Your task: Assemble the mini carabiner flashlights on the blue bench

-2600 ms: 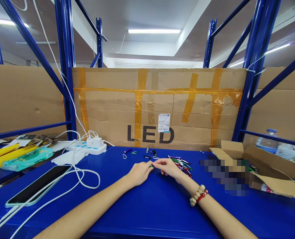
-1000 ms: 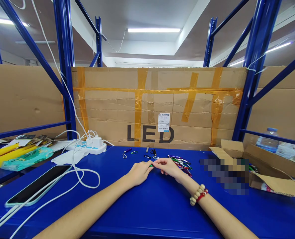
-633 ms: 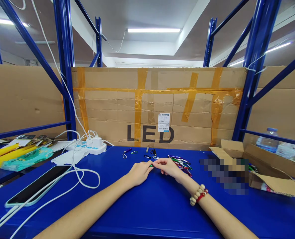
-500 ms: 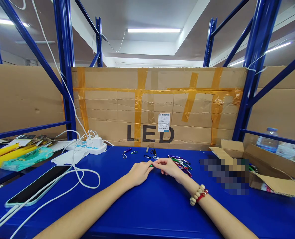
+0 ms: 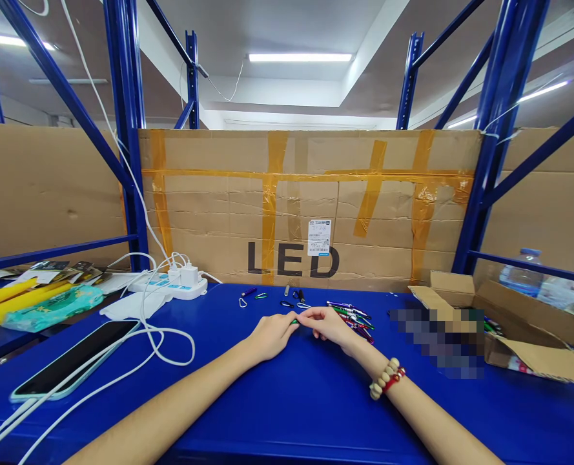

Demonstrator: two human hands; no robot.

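Note:
My left hand (image 5: 270, 337) and my right hand (image 5: 326, 323) meet at the fingertips just above the blue tabletop. Both are closed on a small green piece (image 5: 294, 321), mostly covered by the fingers, so its kind cannot be made out. Close behind my right hand lies a pile of slim metallic pen-like sticks (image 5: 359, 318) in purple, green and red. Beyond the fingers are a green carabiner (image 5: 261, 296), a silver carabiner clip (image 5: 243, 302) beside a short purple stick (image 5: 248, 292), a black clip (image 5: 287, 304) and a small silver cylinder (image 5: 287, 290).
On the left lie a phone (image 5: 76, 358) with white cables across it, a power strip (image 5: 190, 289) and yellow and teal packages (image 5: 54, 309). An open cardboard box (image 5: 533, 323) stands at the right, near a blurred patch. A large cardboard panel (image 5: 228, 213) closes the back.

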